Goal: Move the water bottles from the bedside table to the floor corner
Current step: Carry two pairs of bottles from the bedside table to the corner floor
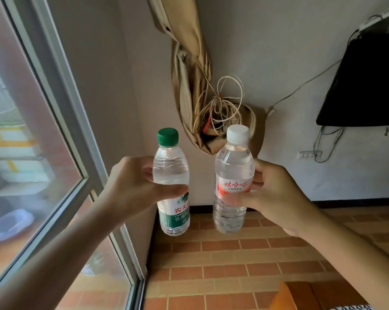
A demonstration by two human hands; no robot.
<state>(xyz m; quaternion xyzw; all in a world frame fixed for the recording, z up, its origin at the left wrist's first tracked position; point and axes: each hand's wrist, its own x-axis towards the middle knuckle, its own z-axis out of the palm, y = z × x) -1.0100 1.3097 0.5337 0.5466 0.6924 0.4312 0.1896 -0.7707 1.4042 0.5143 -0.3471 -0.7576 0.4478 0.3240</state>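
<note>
I hold two clear water bottles upright in the air above the brick-tiled floor corner [166, 222]. My left hand [133, 182] grips the green-capped bottle [171, 171] around its middle, just above its green and white label. My right hand [276, 193] grips the white-capped bottle [232, 166] at its red and white label. The two bottles are side by side, a short gap apart, with their bases well above the tiles. The bedside table is not in view.
A large glass window with a grey frame [61, 121] runs along the left. A tied-up tan curtain [195, 86] with coiled cord hangs in the corner. A black wall-mounted screen [365, 86] and a socket [308, 155] are at right. An orange-brown furniture edge [300, 296] shows at the bottom.
</note>
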